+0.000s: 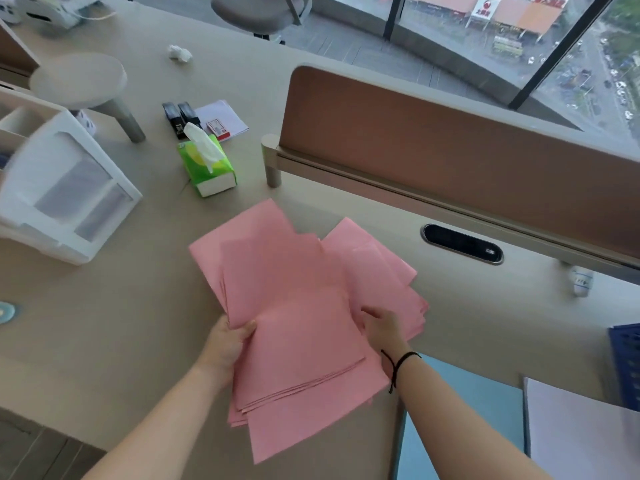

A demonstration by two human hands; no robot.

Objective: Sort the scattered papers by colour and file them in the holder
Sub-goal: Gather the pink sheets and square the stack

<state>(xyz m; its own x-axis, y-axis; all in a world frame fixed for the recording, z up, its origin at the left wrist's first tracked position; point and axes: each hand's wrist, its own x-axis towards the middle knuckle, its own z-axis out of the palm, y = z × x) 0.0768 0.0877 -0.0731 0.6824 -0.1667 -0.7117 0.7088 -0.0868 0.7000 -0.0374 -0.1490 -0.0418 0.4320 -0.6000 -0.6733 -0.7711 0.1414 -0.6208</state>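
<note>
Pink papers [294,306] filled the near middle of the desk [121,289], a loose fanned stack whose sheets were too overlapped to count, though several separate edges showed at the near corner. Two hands held it. At the stack's left edge the left hand [225,344] gripped the sheets, thumb on top and fingers curled beneath. At the stack's right side the right hand [381,327] pinched the upper sheets, fingers bent over them, with one black cord [398,367] round that wrist.

Right of the pink stack, at the desk's near edge, lay one blue sheet [460,427], and beyond that one white sheet [581,427] with a dark blue basket [627,365] past it. Whether either was a single sheet or a pile could not be told.

Left of the pink stack stood one white holder [65,192], blurred. Behind the stack sat one green tissue box [207,168], and further back two black staplers [180,116] side by side, one small red box [218,129] on white paper [225,116], and one crumpled white wad [180,53]. One brown divider panel [450,150] rose behind and right of the stack.
</note>
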